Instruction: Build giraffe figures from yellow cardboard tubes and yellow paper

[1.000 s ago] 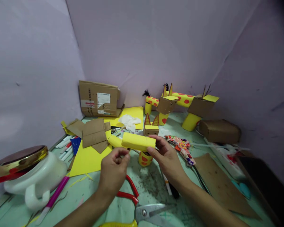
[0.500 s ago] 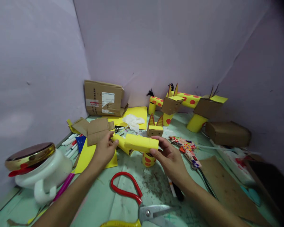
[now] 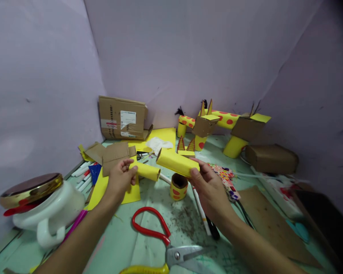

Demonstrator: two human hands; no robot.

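Observation:
Closed round one end of a slim yellow paper-covered tube (image 3: 147,172) is my left hand (image 3: 122,178). My right hand (image 3: 207,186) grips a thicker yellow tube (image 3: 174,160) by its right end, thumb in front. Both tubes are held above the table, close to each other but apart. Just below them stands a short yellow tube with orange-red spots (image 3: 178,188), its open top facing up. Scissors with one red and one yellow handle (image 3: 171,251) lie in front, blades pointing right.
Giraffe-like figures of spotted tubes and cardboard boxes (image 3: 204,125) stand at the back. A cardboard box (image 3: 122,120) leans by the left corner. Cardboard scraps (image 3: 116,154) and markers (image 3: 81,177) lie left, behind a white lidded pot (image 3: 48,213). A brown cardboard sheet (image 3: 271,220) lies right.
The two tubes have moved apart and tilted, their openings now showing. My left hand has lifted the slim tube slightly, and the spotted tube's open top has come into view.

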